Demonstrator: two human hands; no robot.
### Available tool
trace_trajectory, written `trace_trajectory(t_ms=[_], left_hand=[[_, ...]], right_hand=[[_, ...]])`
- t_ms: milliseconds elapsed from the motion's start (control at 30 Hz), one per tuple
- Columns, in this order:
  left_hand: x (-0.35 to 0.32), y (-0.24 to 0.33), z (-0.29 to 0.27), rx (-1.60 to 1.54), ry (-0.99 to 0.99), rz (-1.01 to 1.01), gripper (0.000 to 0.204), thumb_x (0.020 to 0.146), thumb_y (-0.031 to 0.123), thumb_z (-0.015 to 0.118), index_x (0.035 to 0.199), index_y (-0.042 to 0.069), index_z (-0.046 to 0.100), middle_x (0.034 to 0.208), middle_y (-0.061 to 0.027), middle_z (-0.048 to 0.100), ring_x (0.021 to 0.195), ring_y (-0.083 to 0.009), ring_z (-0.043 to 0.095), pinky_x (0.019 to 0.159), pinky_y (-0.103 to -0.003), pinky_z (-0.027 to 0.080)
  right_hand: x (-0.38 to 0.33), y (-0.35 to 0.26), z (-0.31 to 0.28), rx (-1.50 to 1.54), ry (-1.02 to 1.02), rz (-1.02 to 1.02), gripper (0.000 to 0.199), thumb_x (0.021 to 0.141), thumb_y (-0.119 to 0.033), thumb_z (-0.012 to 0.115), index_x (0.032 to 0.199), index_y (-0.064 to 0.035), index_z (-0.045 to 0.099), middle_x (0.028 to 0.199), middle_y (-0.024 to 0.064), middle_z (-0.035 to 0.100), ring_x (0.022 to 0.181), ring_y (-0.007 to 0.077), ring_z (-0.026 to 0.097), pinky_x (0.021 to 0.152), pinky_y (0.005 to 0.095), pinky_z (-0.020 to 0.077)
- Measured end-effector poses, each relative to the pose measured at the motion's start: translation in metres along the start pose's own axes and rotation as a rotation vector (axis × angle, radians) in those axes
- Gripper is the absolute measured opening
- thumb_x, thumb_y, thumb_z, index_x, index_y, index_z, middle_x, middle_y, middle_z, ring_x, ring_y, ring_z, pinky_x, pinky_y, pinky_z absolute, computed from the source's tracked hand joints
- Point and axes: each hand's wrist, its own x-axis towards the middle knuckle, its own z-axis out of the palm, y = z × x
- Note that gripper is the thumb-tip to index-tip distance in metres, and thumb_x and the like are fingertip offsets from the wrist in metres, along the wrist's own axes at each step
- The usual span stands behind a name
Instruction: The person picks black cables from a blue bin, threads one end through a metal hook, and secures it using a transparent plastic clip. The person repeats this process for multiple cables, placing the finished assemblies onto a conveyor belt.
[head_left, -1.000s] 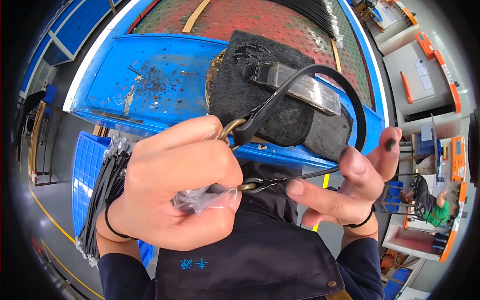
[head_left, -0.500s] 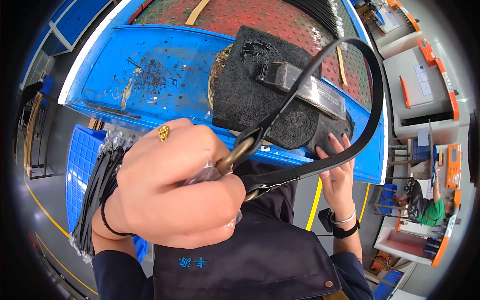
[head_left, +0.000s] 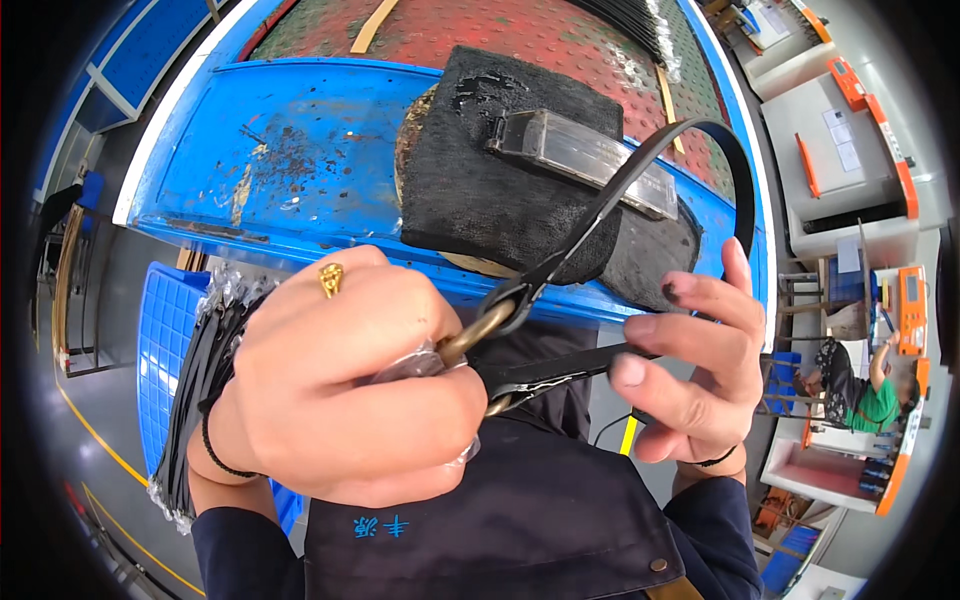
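Note:
My left hand [head_left: 345,385] is closed round the metal hardware of a black strap [head_left: 655,150], with clear plastic wrap bunched in the fingers. A brass-coloured ring [head_left: 475,335] sticks out of the fist. From there the strap arches up and to the right in a loop. On its lower run, my right hand [head_left: 705,370] has thumb and fingers bent round the strap, and dark smudges show on the fingertips. Behind the loop, a dark cloth pad [head_left: 510,215] lies on the blue bench. A long block in clear wrapping [head_left: 590,160] rests on that pad.
The blue bench top [head_left: 200,150] carries dark stains. Beyond it lies a red studded mat [head_left: 320,30] with a bundle of black strips [head_left: 620,25]. A blue crate [head_left: 165,350] with hanging black straps [head_left: 195,410] stands at left. A person in green [head_left: 875,405] is far right.
My right hand has come off the dark material at the pad's right end and moved nearer, onto the strap's lower run. My left hand keeps its hold, and the loop has dropped slightly.

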Motion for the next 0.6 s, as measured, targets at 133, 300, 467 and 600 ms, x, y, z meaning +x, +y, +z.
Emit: trace_trajectory(t_ms=[133,300,467,600], left_hand=[[0.0,-0.0011,-0.0004,-0.013,0.003,0.004,0.016,0.054,0.011,0.065,0.068,0.007,0.057,0.059,-0.005,0.044,0.047,-0.0184,0.042,0.046,-0.03,0.031],[-0.0013,-0.004,-0.0002,-0.023,0.004,0.021,0.017,0.054,0.012,0.066,0.067,0.007,0.058,0.059,-0.0052,0.043,0.046,-0.0186,0.042,0.046,-0.03,0.032],[-0.0017,-0.0061,0.0008,-0.004,0.018,0.032,0.016,0.053,0.013,0.066,0.066,0.007,0.058,0.059,-0.005,0.043,0.047,-0.019,0.042,0.046,-0.03,0.032],[-0.0026,-0.0083,-0.0002,0.007,-0.004,0.038,0.016,0.054,0.014,0.066,0.066,0.008,0.058,0.059,-0.0045,0.043,0.047,-0.0191,0.043,0.046,-0.03,0.033]], right_hand=[[0.0027,-0.0006,0.008,0.002,0.007,-0.043,0.049,0.079,-0.063,0.033,0.095,-0.0299,0.065,0.083,-0.0031,0.057,0.095,0.022,0.052,0.1,0.0549,0.0286],[0.0029,0.0002,0.0085,-0.001,0.005,-0.048,0.05,0.079,-0.063,0.033,0.094,-0.0288,0.066,0.08,-0.0029,0.057,0.093,0.0215,0.053,0.099,0.0546,0.0294],[0.0038,0.0015,0.0104,0.012,0.004,-0.035,0.051,0.08,-0.063,0.033,0.093,-0.0261,0.066,0.078,-0.0022,0.056,0.089,0.0214,0.053,0.099,0.0539,0.03],[0.0051,0.006,0.0107,0.022,0.008,-0.023,0.055,0.081,-0.063,0.033,0.093,-0.0196,0.066,0.077,0.0004,0.057,0.086,0.0233,0.054,0.098,0.0533,0.0311]])
